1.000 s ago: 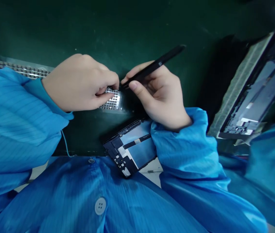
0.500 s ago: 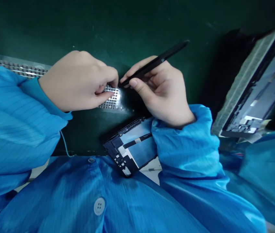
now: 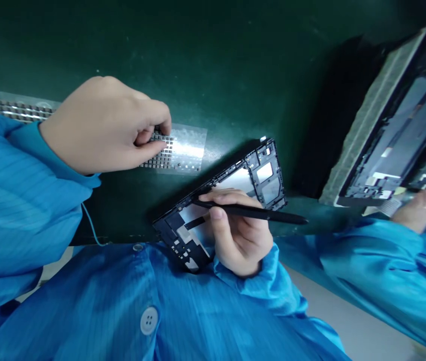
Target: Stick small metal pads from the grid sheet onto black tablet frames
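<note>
Tool: the black tool (image 3: 258, 214) is pinched between the thumb and forefinger of the right hand (image 3: 241, 238). It lies nearly level, with its tip just past the fingertips. Whether the tip carries a part is too small to tell.
Frame: the phone frame (image 3: 265, 173) lies slantwise under those fingers on the green mat (image 3: 216, 75). Its camera end sticks out beyond the knuckles.
Strip: the parts strip (image 3: 183, 150) is closed in the thumb and curled fingers of the left hand (image 3: 103, 125). Its clear end runs out past the fingertips towards the frame.
Beyond: a co-worker's hand (image 3: 416, 210) rests by a tray (image 3: 367, 135), well apart from both of the person's hands.
Risk, tip: nothing pins the frame but the right fingers above it, so a hard press could skate the tip across the pale plate and scratch it.
Risk, part: if the pinch slackens, anything tiny at the tip could drop onto the dark mat and be hard to find.
Risk, strip: the left grip holds only one spot, so a tug could slide the strip or shed its squares.
Change, right hand: a second ago it was up at the strip, tool tip meeting the left fingertips and the tool's tail pointing up and away. It has since come down onto the frame.
Change, frame: its far end was hidden under the right sleeve then and is uncovered now.
Change, left hand: it keeps its hold on the strip.
</note>
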Demonstrator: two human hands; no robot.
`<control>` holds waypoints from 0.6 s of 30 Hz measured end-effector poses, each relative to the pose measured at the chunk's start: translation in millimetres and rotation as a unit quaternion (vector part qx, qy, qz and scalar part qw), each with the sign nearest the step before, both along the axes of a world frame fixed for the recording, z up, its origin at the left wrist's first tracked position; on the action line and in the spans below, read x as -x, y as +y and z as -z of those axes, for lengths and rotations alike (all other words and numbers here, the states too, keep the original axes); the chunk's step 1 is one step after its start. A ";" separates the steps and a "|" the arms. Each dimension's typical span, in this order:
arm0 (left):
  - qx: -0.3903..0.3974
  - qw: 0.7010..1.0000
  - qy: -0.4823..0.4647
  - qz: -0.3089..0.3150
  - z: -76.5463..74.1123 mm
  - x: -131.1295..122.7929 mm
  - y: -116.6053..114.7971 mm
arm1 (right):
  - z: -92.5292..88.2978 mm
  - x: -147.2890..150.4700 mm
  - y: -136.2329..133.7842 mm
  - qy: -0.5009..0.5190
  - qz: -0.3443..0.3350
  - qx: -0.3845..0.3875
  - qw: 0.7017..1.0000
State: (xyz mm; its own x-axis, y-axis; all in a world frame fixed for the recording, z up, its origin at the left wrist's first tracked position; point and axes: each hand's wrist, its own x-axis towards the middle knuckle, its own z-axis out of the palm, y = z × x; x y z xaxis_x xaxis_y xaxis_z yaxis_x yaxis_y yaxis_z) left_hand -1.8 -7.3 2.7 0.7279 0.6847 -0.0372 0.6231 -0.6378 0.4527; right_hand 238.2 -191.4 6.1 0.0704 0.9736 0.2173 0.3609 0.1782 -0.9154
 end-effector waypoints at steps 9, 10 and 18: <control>-0.010 1.000 0.006 0.012 1.4 -1.9 1.4 | -15.8 -22.5 89.0 -0.121 -0.169 0.073 0.975; -0.009 1.000 0.010 0.013 1.2 -2.1 1.1 | -14.8 -22.7 92.9 -0.124 -0.177 0.072 0.974; 0.003 1.000 0.024 0.012 -3.5 -4.3 0.4 | -13.0 -23.4 91.7 -0.104 -0.188 0.078 0.973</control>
